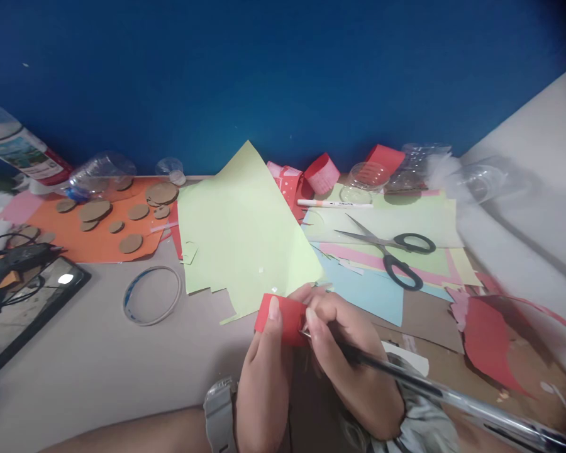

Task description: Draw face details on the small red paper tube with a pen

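Observation:
Between the thumb and fingers of my left hand is a small piece of red paper, possibly rolled or folded. A pen with a clear barrel and dark grip is pinched in my right hand. Its tip meets the right part of the red paper. My right fingers are close against that same edge, and some of them are hidden behind it. Just beyond both hands lies a large light-green sheet with a cut, stepped lower edge. Scissors with black handles rest open on papers to the right.
Cardboard discs lie on orange paper at left, near a tape roll and a phone. Red paper rings, a marker and plastic cups stand by the blue wall. Red scraps lie right.

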Tool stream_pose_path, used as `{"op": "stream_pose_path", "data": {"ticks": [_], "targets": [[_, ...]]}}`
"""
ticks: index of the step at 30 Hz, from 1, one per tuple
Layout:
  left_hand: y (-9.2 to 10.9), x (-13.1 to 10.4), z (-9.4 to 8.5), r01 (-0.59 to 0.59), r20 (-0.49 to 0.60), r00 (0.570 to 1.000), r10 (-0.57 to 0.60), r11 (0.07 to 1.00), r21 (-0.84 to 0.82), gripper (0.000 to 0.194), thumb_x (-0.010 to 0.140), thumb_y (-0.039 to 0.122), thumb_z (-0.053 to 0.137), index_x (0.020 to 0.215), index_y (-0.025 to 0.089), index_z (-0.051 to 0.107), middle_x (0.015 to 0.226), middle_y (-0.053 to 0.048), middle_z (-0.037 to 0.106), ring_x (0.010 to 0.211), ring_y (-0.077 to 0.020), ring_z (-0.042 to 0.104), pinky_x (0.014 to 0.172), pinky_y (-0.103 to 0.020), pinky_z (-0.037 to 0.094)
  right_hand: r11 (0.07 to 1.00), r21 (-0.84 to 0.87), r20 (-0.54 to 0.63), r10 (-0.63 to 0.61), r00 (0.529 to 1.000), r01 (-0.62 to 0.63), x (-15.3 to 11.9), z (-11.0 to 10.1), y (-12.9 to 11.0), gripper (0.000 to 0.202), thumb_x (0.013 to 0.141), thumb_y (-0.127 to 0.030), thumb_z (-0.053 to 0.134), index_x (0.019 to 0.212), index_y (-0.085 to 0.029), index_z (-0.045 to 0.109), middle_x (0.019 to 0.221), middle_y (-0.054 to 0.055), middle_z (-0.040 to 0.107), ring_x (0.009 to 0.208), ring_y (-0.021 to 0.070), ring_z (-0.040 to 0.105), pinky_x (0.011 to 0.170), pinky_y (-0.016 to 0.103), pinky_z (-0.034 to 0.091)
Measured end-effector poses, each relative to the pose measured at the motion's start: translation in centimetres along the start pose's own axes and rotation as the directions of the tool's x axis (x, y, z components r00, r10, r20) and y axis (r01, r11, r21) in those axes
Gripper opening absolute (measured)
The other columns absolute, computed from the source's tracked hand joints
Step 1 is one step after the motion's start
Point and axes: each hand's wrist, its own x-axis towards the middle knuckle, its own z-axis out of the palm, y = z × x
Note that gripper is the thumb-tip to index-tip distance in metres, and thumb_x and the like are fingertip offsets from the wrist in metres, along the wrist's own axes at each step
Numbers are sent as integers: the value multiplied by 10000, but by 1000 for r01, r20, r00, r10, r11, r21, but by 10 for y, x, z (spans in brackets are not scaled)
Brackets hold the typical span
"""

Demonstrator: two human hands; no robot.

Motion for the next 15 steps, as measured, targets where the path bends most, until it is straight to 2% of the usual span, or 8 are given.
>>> {"op": "stream_pose_path", "data": {"ticks": [8,15], "targets": [[2,1,2,-11,3,1000,11,1000,3,546,1072,647,546,1325,250,823,1510,-64,757,1544,-341,567,1384,-482,313,995,-95,14,-32,999,33,0,0,-1,340,1122,-270,507,786,-256,457,704,-42,476,614,152,479,581,302,411],[2,1,3,-4,-16,1000,4,1000,-2,532,1092,614,516,1312,233,816,1454,-84,787,1542,-352,569,1376,-512,324,999,-33,21,-30,999,31,1,-2,-3,373,1136,-313,486,771,-260,435,697,-41,469,614,155,479,579,299,432]]}}
